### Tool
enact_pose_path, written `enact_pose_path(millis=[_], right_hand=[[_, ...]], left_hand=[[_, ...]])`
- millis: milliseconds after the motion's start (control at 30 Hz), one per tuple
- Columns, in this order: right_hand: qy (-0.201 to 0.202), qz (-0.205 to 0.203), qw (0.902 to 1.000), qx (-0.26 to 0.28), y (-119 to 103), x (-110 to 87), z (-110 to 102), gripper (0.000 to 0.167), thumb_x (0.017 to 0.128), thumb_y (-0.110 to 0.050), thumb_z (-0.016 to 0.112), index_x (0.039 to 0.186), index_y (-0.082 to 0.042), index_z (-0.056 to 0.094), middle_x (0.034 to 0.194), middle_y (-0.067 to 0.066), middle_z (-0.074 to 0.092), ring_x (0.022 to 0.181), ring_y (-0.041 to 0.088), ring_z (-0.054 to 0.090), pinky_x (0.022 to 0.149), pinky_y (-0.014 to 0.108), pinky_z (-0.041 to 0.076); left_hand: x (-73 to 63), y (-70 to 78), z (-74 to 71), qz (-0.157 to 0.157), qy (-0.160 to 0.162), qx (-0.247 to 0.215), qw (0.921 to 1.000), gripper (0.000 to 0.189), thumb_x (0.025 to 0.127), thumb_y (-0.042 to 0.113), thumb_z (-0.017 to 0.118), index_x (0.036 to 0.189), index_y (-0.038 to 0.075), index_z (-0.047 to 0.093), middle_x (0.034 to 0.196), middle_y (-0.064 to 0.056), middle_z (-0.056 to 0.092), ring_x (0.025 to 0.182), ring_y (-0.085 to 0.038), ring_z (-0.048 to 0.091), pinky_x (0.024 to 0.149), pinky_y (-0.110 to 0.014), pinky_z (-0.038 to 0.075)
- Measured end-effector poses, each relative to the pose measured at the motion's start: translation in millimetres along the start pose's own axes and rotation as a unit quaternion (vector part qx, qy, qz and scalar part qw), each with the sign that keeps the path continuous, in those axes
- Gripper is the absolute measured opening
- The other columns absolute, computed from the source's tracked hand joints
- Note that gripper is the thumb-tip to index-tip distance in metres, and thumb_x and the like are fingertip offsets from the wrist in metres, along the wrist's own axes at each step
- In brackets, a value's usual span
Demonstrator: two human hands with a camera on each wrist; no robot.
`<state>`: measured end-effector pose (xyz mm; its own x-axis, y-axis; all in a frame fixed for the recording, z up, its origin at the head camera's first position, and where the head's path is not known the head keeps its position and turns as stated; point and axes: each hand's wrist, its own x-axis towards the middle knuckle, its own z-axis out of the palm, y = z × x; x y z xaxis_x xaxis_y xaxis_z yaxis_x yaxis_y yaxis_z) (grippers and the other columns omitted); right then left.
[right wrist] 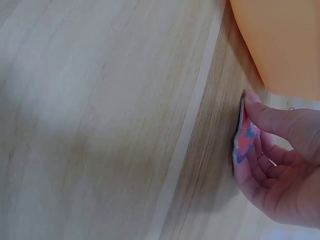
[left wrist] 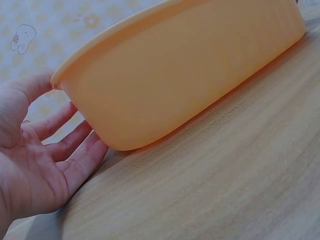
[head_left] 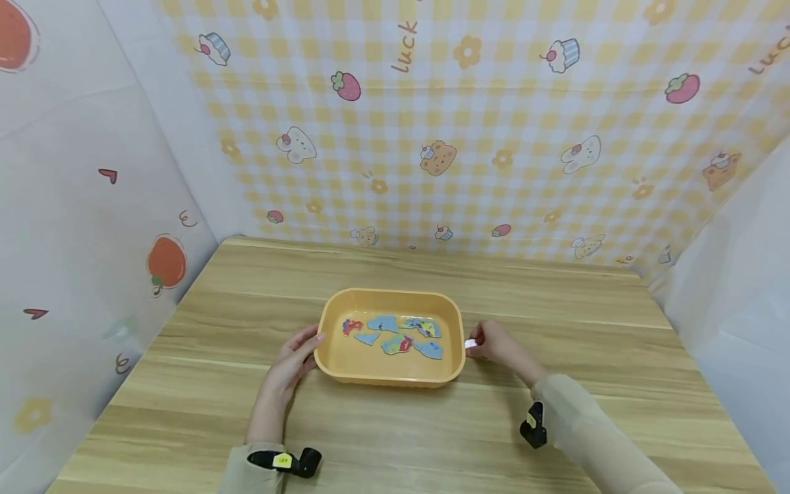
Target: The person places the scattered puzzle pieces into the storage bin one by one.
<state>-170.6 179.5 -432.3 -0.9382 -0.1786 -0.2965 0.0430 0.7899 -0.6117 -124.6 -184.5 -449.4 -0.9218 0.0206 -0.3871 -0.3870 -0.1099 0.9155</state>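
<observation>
A yellow plastic tray (head_left: pixel 390 372) sits on the table with several flat, irregular printed puzzle pieces (head_left: pixel 397 344) lying inside it. At the tray's left end, my left hand (head_left: pixel 290 363) holds on, thumb over the rim and fingers against the outer wall. In the left wrist view those fingers (left wrist: pixel 65 142) lie lightly bent along the yellow wall. Just outside the right end, my right hand (head_left: pixel 494 346) pinches a thin puzzle piece (right wrist: pixel 246 140), printed pink and blue, between thumb and fingers. Part of that piece is hidden by the hand.
The wood-patterned table (head_left: pixel 395 439) extends around the tray on all sides. Behind it hangs a yellow checked cloth (head_left: pixel 469 123) with cartoon prints. White printed cloth (head_left: pixel 80 219) stands along the left side, and pale cloth lines the right.
</observation>
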Motion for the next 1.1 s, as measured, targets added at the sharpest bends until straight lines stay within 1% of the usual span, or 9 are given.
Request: enact_pose_path(millis=[167, 233, 333, 500, 633, 733, 967, 1100], right_hand=[[-0.018, -0.02, 0.9986, 0.046, 5, -1.2, -1, 0.019, 0.074, 0.001, 0.071, 0.085, 0.007, 0.057, 0.071, 0.007, 0.056, 0.062, 0.011, 0.05, 0.053, 0.021, 0.047], [-0.027, -0.029, 0.9977, 0.055, 7, -1.9, -3, 0.017, 0.075, 0.0, 0.07, 0.084, 0.006, 0.058, 0.07, 0.006, 0.057, 0.06, 0.01, 0.05, 0.052, 0.021, 0.047], [-0.033, -0.039, 0.9976, 0.047, 7, -1.6, -9, 0.015, 0.076, -0.002, 0.069, 0.083, 0.006, 0.059, 0.068, 0.006, 0.058, 0.059, 0.009, 0.049, 0.052, 0.02, 0.045], [-0.032, -0.054, 0.9975, 0.031, 3, 1.7, -20, 0.015, 0.076, -0.004, 0.07, 0.083, 0.006, 0.06, 0.067, 0.006, 0.058, 0.055, 0.008, 0.048, 0.049, 0.02, 0.043], [-0.034, -0.062, 0.9967, 0.039, 0, 3.8, -30, 0.017, 0.077, -0.004, 0.069, 0.086, 0.007, 0.059, 0.068, 0.007, 0.06, 0.054, 0.008, 0.049, 0.047, 0.021, 0.043], [-0.036, -0.058, 0.9968, 0.04, -4, 4.2, -38, 0.017, 0.079, -0.007, 0.068, 0.087, 0.005, 0.059, 0.069, 0.006, 0.059, 0.054, 0.008, 0.049, 0.047, 0.022, 0.044], [-0.044, -0.062, 0.996, 0.048, -19, 4.0, -55, 0.021, 0.084, -0.011, 0.064, 0.094, 0.006, 0.056, 0.076, 0.008, 0.058, 0.059, 0.009, 0.05, 0.051, 0.023, 0.043], [-0.036, -0.066, 0.9956, 0.057, -30, 5.1, -61, 0.023, 0.086, -0.012, 0.062, 0.098, 0.006, 0.056, 0.077, 0.008, 0.058, 0.059, 0.01, 0.05, 0.052, 0.024, 0.044]], left_hand=[[0.3, -0.5, 0.4, 0.002, -0.002, -0.001, 1.0, 0.057, 0.09, 0.025, 0.057, 0.137, 0.002, 0.035, 0.139, -0.014, 0.038, 0.095, -0.001, 0.055, 0.081, -0.018, 0.049], [0.5, -0.5, 0.6, 0.001, -0.004, 0.002, 1.0, 0.057, 0.09, 0.025, 0.056, 0.138, 0.001, 0.034, 0.14, -0.014, 0.037, 0.096, -0.001, 0.055, 0.081, -0.018, 0.049], [0.4, 0.0, 0.7, -0.001, -0.005, 0.005, 1.0, 0.057, 0.091, 0.025, 0.055, 0.138, 0.002, 0.034, 0.141, -0.015, 0.036, 0.097, -0.002, 0.054, 0.082, -0.017, 0.048], [0.3, 0.8, 0.2, -0.001, -0.006, 0.007, 1.0, 0.057, 0.091, 0.025, 0.055, 0.138, 0.003, 0.033, 0.142, -0.015, 0.035, 0.098, -0.002, 0.054, 0.083, -0.017, 0.048], [0.6, 1.0, 0.1, 0.0, -0.004, 0.002, 1.0, 0.057, 0.09, 0.026, 0.056, 0.138, 0.003, 0.034, 0.141, -0.014, 0.036, 0.097, -0.002, 0.055, 0.083, -0.017, 0.049], [1.3, 0.8, 0.1, -0.001, -0.002, -0.003, 1.0, 0.056, 0.09, 0.024, 0.056, 0.138, 0.003, 0.034, 0.14, -0.014, 0.038, 0.096, -0.001, 0.056, 0.082, -0.017, 0.049], [2.0, -0.8, -0.1, -0.001, 0.003, -0.01, 0.9999, 0.055, 0.09, 0.022, 0.056, 0.137, 0.002, 0.036, 0.13, -0.007, 0.047, 0.094, -0.002, 0.058, 0.081, -0.018, 0.05], [1.8, -1.0, -0.4, 0.001, 0.002, -0.009, 1.0, 0.055, 0.09, 0.022, 0.056, 0.136, 0.002, 0.036, 0.128, -0.006, 0.048, 0.094, -0.002, 0.058, 0.081, -0.018, 0.05]])
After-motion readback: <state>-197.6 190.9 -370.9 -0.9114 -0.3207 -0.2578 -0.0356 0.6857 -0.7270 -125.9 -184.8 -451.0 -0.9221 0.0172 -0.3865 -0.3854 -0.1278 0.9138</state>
